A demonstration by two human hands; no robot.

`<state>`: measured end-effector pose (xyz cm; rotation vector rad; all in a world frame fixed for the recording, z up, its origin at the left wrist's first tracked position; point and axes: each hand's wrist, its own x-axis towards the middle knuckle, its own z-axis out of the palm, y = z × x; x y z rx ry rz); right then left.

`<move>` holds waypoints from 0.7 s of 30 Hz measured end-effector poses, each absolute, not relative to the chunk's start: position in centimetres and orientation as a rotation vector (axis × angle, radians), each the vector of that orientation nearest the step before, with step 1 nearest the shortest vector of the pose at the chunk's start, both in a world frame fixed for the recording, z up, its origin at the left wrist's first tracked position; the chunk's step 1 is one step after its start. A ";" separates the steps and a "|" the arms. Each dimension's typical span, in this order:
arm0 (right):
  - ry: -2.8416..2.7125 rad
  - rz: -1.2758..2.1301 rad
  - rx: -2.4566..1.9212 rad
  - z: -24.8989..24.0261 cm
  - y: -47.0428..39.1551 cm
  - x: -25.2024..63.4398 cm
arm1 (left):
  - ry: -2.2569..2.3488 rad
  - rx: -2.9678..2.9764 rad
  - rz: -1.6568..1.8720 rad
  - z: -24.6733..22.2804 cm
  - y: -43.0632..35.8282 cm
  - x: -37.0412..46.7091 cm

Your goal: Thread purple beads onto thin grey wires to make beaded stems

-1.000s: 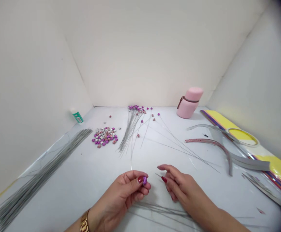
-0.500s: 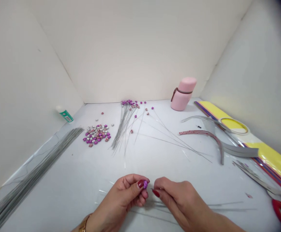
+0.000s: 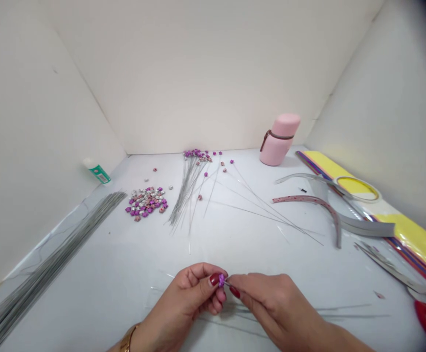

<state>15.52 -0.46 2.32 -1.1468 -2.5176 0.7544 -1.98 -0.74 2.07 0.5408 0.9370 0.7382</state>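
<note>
Between the thumb and fingers of my left hand (image 3: 197, 293) is a small purple paper star (image 3: 221, 280). My right hand (image 3: 271, 298) pinches a thin, pointed metal piece (image 3: 227, 283), its tip touching the star's right side. Most of that piece is hidden in my fingers, so its kind does not show. Loose thin wires (image 3: 345, 308) lie on the table beneath both hands. Farther back, a pile of purple, silver and pink paper stars (image 3: 146, 202) sits left of a bundle of wires topped with stars (image 3: 185, 188).
A thick bundle of bare wires (image 3: 62, 249) runs along the left, near a glue stick (image 3: 100, 174). The pink flask (image 3: 279, 142) stands at the back. Paper strips (image 3: 308, 199), a tape roll (image 3: 357, 189), yellow sheets (image 3: 414, 234) and red-handled scissors (image 3: 392, 274) lie on the right.
My right hand has moved slightly left, bringing the metal piece from just beside the purple star into contact with it. My left hand stays almost in place.
</note>
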 end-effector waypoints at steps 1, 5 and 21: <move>-2.526 0.750 -1.157 2.3 -0.5 15.5 | 0.937 0.546 0.739 2.0 -0.7 -2.0; -2.556 0.681 -1.158 2.2 -0.5 15.7 | 0.944 0.554 0.734 2.0 -0.7 -1.9; -2.590 -0.082 -0.909 1.4 -0.8 15.7 | 1.082 0.773 0.734 1.0 -1.0 -1.8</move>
